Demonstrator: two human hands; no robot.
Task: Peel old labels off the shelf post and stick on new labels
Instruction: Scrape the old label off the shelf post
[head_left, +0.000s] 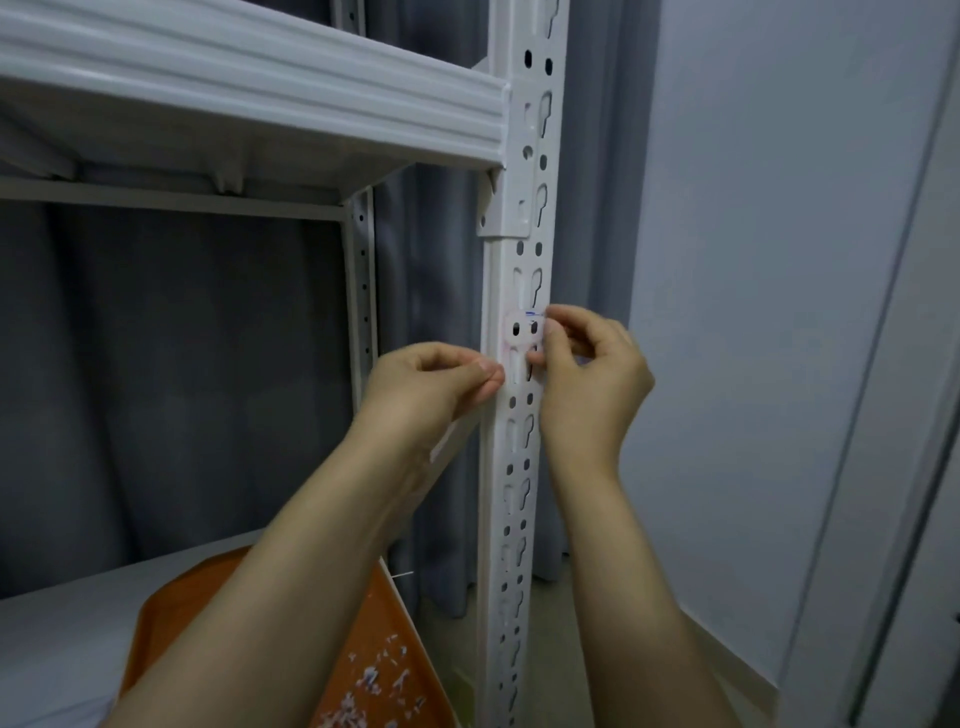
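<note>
A white perforated shelf post (511, 467) runs top to bottom in the middle of the head view. A pale label (522, 330) with a blue mark lies across it at mid height. My right hand (587, 379) is at the post's right edge, with thumb and fingers pinching the label's right end. My left hand (441, 382) is at the post's left edge just below the label. Its thumb and forefinger are pressed together at the post, and a thin white strip (449, 441) shows under the palm.
A white shelf beam (260, 78) joins the post above. An orange tray (374, 670) strewn with several small paper scraps lies on the lower shelf (62, 639) under my left forearm. A grey curtain (171, 364) hangs behind and a pale wall (769, 312) stands at right.
</note>
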